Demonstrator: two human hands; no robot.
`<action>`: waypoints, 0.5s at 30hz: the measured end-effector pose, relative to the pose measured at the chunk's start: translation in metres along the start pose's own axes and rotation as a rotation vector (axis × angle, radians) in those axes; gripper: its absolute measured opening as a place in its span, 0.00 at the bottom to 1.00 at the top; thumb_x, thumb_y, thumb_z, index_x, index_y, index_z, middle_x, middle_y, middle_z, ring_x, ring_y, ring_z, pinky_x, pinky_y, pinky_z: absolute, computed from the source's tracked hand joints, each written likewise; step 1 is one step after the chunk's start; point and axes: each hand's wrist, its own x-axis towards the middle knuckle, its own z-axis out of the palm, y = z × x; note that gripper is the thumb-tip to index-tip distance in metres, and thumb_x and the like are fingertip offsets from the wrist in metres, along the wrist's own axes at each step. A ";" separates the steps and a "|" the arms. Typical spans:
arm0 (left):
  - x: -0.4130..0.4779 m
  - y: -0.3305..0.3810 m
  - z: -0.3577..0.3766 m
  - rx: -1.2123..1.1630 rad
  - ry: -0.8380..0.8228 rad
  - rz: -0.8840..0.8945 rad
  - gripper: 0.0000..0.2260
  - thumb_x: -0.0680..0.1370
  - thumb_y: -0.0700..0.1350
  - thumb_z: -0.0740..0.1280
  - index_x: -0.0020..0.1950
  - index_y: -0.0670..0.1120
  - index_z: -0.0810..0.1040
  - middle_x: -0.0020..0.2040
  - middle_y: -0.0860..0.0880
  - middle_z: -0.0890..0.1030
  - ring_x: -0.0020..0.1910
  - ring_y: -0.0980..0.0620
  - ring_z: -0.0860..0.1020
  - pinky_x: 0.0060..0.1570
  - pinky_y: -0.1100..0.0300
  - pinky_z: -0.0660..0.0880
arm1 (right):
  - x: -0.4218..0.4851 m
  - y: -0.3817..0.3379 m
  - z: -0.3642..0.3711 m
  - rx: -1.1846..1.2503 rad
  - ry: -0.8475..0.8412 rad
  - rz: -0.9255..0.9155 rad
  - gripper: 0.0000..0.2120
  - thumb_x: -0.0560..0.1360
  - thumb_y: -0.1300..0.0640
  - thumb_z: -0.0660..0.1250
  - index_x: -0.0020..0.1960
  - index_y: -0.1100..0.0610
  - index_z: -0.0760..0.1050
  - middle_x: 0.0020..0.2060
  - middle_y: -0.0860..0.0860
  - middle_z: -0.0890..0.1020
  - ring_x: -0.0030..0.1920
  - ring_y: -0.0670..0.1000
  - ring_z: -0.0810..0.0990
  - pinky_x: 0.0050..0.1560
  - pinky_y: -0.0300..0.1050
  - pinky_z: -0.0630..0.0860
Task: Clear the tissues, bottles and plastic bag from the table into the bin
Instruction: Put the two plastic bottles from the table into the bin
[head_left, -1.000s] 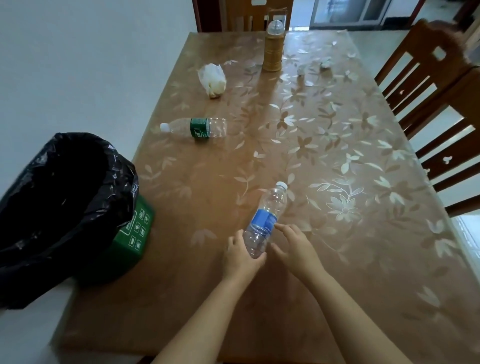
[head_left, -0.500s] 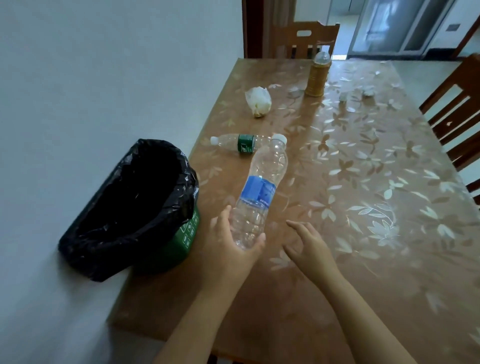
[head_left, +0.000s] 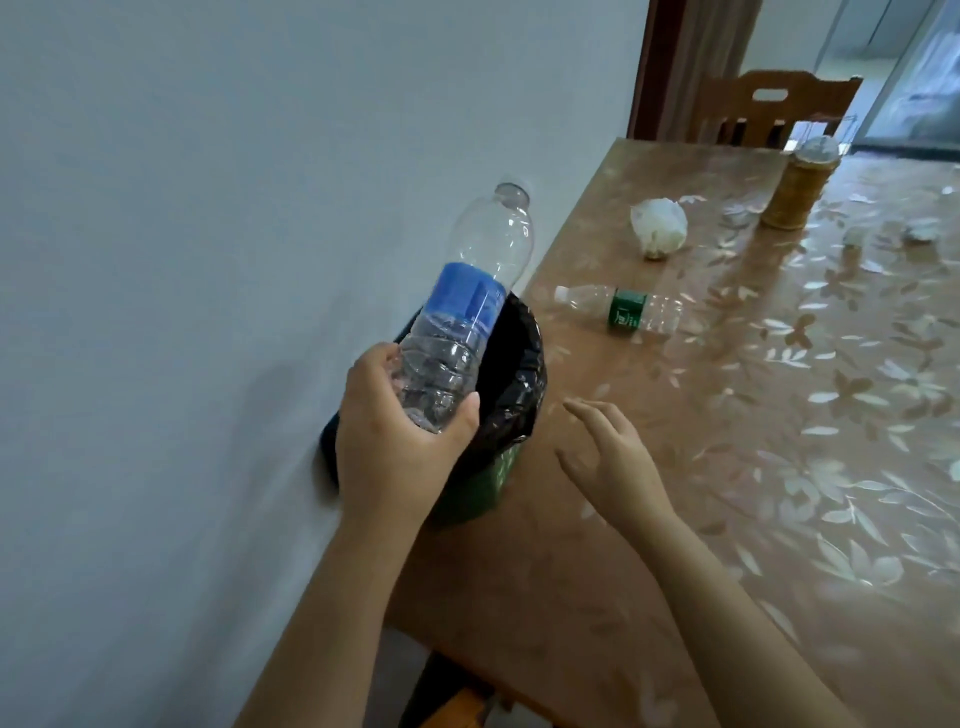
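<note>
- Hands first: I have the left hand (head_left: 395, 447) curled round the bottom of the blue bottle (head_left: 470, 312), thumb on one side and fingers on the other.
- The blue bottle is up in the air. Its neck tips up toward the wall (head_left: 208, 260), and its low end is just over the near side of the bin (head_left: 483, 488).
- To do this well, I think I should move it a bit more over the middle of the dark hole. Then I tip the neck down and let go low, so it drops in and does not bounce off the rim.
- I guess it is light and slippery, so a soft hold is enough. A hard squeeze would only crush it.
- The right hand (head_left: 613, 462) holds nothing. Its fingers are spread wide just over the table (head_left: 779, 493), beside the bin.
- The blue bottle looks empty, so I expect no spill.
- The bin stands on the table's edge by the wall, with a black bag (head_left: 524, 374) lining it. The hand and bottle hide the inside, so I cannot tell what is in it.
- Farther out, the green bottle (head_left: 623, 312) lies on its side on the table. It looks empty too.
- Past that sits a white wad (head_left: 658, 227), which may be the plastic bag. Small tissues (head_left: 919, 231) lie near a brown jar (head_left: 795, 192). I cannot tell what is in the jar.
</note>
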 end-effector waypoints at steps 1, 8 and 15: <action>0.003 -0.005 -0.005 0.025 0.009 -0.009 0.29 0.63 0.53 0.73 0.58 0.44 0.67 0.51 0.46 0.76 0.45 0.52 0.73 0.40 0.61 0.69 | 0.008 -0.012 0.000 0.007 0.009 -0.047 0.22 0.70 0.60 0.69 0.63 0.56 0.70 0.59 0.54 0.75 0.60 0.55 0.71 0.57 0.49 0.71; 0.012 -0.033 -0.025 0.091 0.002 -0.011 0.30 0.62 0.55 0.70 0.59 0.43 0.70 0.51 0.44 0.75 0.47 0.45 0.75 0.44 0.58 0.69 | 0.036 -0.050 0.018 -0.018 -0.031 -0.219 0.18 0.71 0.58 0.69 0.60 0.57 0.74 0.59 0.55 0.76 0.61 0.56 0.70 0.58 0.49 0.69; 0.010 -0.042 -0.033 0.136 -0.051 0.034 0.30 0.62 0.51 0.75 0.59 0.42 0.72 0.52 0.42 0.74 0.49 0.45 0.75 0.45 0.57 0.70 | 0.039 -0.046 0.026 0.011 -0.011 -0.199 0.11 0.69 0.59 0.71 0.51 0.60 0.79 0.54 0.58 0.78 0.58 0.59 0.72 0.57 0.46 0.66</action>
